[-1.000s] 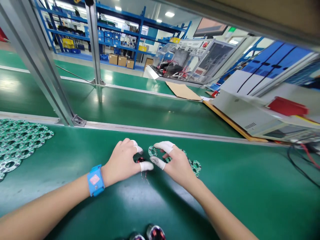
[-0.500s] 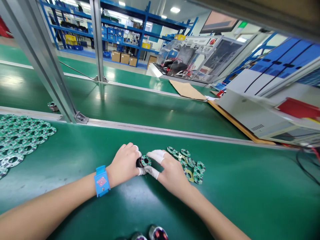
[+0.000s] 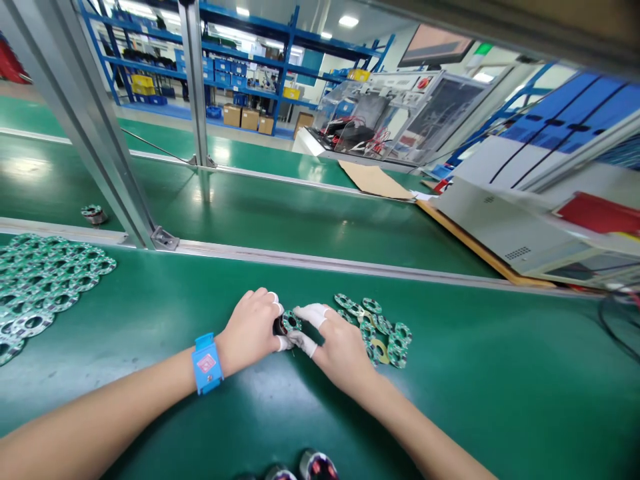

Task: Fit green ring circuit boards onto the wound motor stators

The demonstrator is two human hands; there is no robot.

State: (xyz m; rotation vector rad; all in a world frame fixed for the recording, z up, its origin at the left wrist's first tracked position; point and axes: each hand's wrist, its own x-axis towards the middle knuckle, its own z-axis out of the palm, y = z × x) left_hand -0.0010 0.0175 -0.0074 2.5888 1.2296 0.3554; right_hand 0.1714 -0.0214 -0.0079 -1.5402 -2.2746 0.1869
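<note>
My left hand (image 3: pixel 251 325), with white finger covers and a blue wrist strap (image 3: pixel 207 363), is wrapped round a dark motor part (image 3: pixel 278 325). A green ring-shaped circuit board (image 3: pixel 291 321) sits at the right end of that part, facing me. The thumb and forefinger of my right hand (image 3: pixel 336 340), also in white covers, pinch the board's edge. Just right of my right hand lies a loose group of green ring boards (image 3: pixel 399 345) with a yellowish ring (image 3: pixel 381 351) among them.
Many ring boards (image 3: pixel 35 283) lie overlapping at the left. Several metal motor parts (image 3: pixel 318 465) stand at the near edge. Another part with a board (image 3: pixel 94 214) sits on the belt behind the metal rail (image 3: pixel 300 264). An aluminium post (image 3: pixel 95 127) rises at left.
The view has shifted slightly, and the motor part on the belt appears farther left. Both hands keep nearly the same position and hold.
</note>
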